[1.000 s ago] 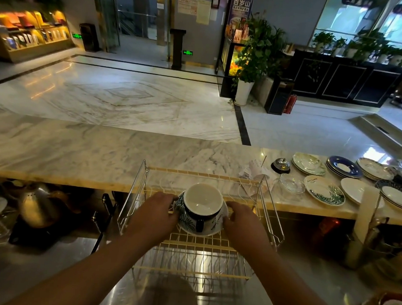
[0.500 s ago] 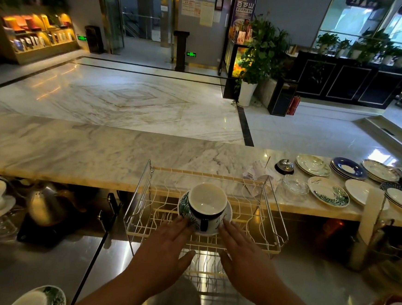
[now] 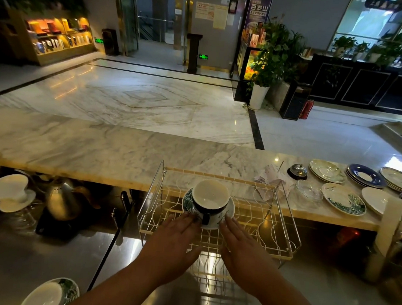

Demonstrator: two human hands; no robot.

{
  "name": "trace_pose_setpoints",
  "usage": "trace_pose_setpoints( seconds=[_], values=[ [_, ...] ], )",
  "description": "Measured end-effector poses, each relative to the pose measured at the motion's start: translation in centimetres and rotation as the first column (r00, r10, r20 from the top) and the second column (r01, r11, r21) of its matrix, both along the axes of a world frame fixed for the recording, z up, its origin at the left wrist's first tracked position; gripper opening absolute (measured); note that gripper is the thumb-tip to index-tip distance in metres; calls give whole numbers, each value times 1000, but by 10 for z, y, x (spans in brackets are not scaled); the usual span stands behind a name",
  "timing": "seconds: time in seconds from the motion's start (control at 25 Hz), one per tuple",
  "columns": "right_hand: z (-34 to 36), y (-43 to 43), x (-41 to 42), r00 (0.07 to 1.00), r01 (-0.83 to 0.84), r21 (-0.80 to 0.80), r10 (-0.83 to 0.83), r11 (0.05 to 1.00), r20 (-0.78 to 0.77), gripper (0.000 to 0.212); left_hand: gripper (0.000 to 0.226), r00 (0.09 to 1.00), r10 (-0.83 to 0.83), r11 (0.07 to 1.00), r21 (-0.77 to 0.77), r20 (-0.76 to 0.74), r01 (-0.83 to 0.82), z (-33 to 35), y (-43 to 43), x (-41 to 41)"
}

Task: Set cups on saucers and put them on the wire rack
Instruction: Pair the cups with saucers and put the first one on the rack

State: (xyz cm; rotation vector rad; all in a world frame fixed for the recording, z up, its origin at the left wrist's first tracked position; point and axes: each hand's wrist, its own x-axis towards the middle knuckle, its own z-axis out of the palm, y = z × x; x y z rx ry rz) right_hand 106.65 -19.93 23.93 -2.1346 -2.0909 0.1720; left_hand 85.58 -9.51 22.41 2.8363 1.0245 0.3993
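Note:
A dark cup with a white inside stands upright on a leaf-patterned saucer, and both rest on the upper tier of the wire rack. My left hand lies flat just in front of the saucer, fingers apart, fingertips at its left front rim. My right hand is spread the same way at the right front rim. Neither hand grips anything. Another cup on a leaf-patterned saucer sits at the bottom left on the steel counter.
Several saucers and plates lie on the marble counter at the right, beside a glass dish and a call bell. A metal kettle and white cup on a saucer stand at the left under the counter.
My hands let go of the cup and saucer, now set on the rack's upper tier, and drew back toward me with fingers spread. The view tilted down slightly.

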Motion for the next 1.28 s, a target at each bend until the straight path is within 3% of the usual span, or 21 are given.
trace_pose_setpoints(
  seconds=[0.6,0.88,1.28],
  values=[
    [-4,67,-9,1000,-6,19,7,1000,-30,72,114,966,145,982,-90,-214,-167,18,35,9],
    [3,90,-12,1000,-30,-14,30,999,-7,66,118,936,165,979,-64,-311,-194,24,52,10],
    [0,93,-11,999,-34,-17,34,999,-18,66,116,927,185,973,-70,-326,-219,28,53,14]
  ],
)
